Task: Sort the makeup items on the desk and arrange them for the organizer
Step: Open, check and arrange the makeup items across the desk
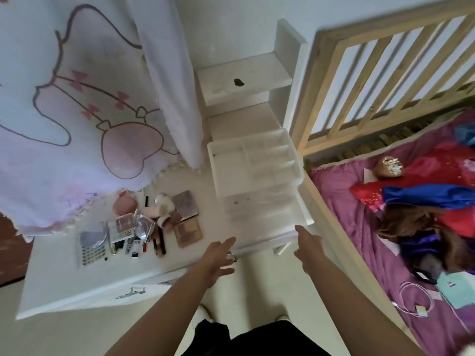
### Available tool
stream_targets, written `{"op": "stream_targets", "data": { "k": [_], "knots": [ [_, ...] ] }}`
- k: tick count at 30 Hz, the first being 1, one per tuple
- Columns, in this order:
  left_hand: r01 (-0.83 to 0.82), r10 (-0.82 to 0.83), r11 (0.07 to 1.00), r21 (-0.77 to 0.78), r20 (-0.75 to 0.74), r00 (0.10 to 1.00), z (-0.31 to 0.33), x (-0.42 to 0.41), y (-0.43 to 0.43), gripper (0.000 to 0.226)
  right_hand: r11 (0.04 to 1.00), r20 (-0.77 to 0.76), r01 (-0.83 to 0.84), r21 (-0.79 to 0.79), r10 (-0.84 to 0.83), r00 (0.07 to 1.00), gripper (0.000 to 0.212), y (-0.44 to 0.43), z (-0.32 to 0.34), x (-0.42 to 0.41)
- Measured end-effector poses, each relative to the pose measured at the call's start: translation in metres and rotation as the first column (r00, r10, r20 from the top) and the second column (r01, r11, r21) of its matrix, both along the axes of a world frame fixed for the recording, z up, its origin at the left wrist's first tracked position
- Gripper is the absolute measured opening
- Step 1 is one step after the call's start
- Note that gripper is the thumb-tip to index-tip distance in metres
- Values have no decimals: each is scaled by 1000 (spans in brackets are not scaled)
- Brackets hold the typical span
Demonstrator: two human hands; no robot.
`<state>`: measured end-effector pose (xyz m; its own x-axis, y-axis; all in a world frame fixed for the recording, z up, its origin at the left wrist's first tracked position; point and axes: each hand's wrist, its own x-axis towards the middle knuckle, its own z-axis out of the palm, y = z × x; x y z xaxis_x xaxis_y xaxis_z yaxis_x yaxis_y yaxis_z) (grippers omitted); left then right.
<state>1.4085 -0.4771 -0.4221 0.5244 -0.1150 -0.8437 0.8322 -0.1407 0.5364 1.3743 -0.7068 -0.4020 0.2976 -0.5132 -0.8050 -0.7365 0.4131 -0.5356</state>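
A clear acrylic organizer [253, 173] with divided top compartments and drawers stands on the white desk [61, 281], at its right end. Its lowest drawer [267, 233] is slid out toward me. My left hand [218, 258] reaches toward the drawer's left front corner with fingers straight, and my right hand [307, 244] reaches toward its right front corner, also with fingers extended. Neither hand holds anything. A pile of makeup lies on the desk to the left: a brown palette [188, 232], a grey-purple palette [185, 204], a pink puff [124, 204], compacts [122, 226] and several tubes [158, 242].
A white curtain [64, 119] with a pink cartoon print hangs over the desk's left part. White shelves [244, 80] rise behind the organizer. A wooden-framed bed [401, 201] with purple bedding, clothes and a cable lies close on the right.
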Motion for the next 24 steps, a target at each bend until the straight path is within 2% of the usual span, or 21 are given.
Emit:
{"op": "stream_targets", "data": {
  "k": [1, 2, 4, 7, 10, 14, 18, 24],
  "knots": [
    [-15, 15, 1000, 2, -3, 1000, 2, -6, -10, 52, 979, 53, 37, 199, -48, 997, 62, -4, 3, 0],
    [-28, 28, 999, 21, 8, 1000, 2, -11, -19, 48, 942, 95, 57, 330, -93, 991, 54, -7, 5, 1],
    [-100, 98, 994, 42, 38, 994, 7, -17, -33, 35, 908, 158, 55, 416, -132, 979, 46, -9, 8, 6],
    [-323, 326, 945, -54, 59, 944, 14, -16, -42, 14, 909, 223, 0, 416, -102, 969, 32, -6, 17, 17],
    [-478, 489, 867, -143, 49, 871, 23, -9, -46, 20, 890, 230, -33, 455, -82, 970, 22, -7, 17, 24],
    [-498, 506, 859, -115, 54, 861, 32, -2, -49, 8, 831, 270, 25, 555, -209, 940, 5, -7, 11, 33],
    [-436, 439, 897, -78, 32, 898, 25, 10, -49, 8, 862, 293, -5, 507, -167, 941, 13, 3, 8, 54],
    [-470, 494, 848, -246, 46, 868, 20, 54, -50, 22, 839, 402, -88, 537, -163, 901, 9, 5, 4, 72]
  ]
}}
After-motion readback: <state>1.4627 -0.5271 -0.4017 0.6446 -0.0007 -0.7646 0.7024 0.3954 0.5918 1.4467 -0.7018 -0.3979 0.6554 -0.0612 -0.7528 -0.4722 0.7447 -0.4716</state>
